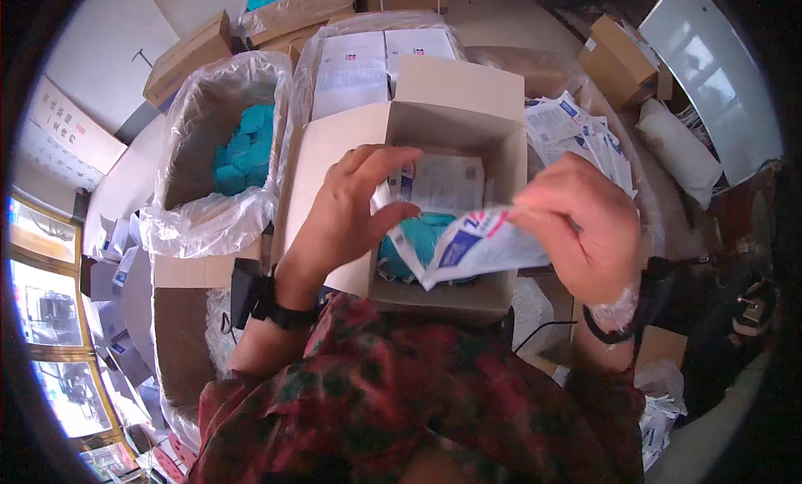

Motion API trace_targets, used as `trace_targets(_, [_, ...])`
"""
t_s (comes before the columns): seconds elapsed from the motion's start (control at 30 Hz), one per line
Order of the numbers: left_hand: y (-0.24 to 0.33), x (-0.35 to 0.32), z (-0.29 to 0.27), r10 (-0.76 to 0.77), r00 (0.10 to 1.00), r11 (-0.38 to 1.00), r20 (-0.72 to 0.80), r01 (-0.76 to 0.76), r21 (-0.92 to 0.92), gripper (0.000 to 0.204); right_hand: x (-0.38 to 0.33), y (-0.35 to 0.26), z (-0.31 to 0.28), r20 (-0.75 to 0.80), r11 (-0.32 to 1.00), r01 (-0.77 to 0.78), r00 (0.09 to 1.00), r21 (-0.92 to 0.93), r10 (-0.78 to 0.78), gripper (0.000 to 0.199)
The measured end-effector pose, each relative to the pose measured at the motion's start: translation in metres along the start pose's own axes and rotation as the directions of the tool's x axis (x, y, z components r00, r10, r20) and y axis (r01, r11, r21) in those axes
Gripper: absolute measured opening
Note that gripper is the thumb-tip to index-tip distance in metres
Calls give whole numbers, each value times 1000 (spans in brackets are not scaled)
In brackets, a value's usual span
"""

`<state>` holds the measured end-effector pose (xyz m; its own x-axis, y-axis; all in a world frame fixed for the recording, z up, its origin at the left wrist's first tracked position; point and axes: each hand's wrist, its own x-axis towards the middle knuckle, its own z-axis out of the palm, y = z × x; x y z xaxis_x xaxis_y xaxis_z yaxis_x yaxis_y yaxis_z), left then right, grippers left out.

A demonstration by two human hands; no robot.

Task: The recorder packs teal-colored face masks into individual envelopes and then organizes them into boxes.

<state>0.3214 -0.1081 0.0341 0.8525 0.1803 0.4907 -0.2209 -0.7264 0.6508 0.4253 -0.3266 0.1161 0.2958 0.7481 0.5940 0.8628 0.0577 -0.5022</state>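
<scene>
- Your left hand (342, 212) and right hand (585, 225) are both pinching the same white-and-blue pouch (476, 246), one at each end, held right over the open cardboard box (455, 125).
- There's teal stuff (418, 233) in the box just under it.
- Heads up: looks like pulling unevenly could rip the pouch crooked, and whatever's inside might drop into the box.
- The plastic-lined bin (221, 150) of teal pieces sits to your left, so a wide elbow swing could snag that loose liner.
</scene>
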Motion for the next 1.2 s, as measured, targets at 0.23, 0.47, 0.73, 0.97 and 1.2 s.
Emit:
trace_targets(0.23, [27,-6,0,113,934,924,340,26,-381,25,2,14,29,47,977,66,997,-203,-58,11])
trace_targets(0.47, [29,-12,9,30,961,986,276,18,-168,26,-9,16,33,88,999,36,996,-39,-33,9])
trace_targets(0.73, [10,-17,-25,-438,769,678,466,623,-390,20,-53,111,-86,-442,847,-514,733,137,517,6])
trace_targets(0.97, [2,-16,3,-209,821,978,532,165,130,36,-102,326,-213,-477,724,-685,612,79,631,28])
trace_targets(1.2, [-13,-25,8,-209,907,977,365,211,35,24,0,224,-80,-145,839,-537,840,-84,523,25])
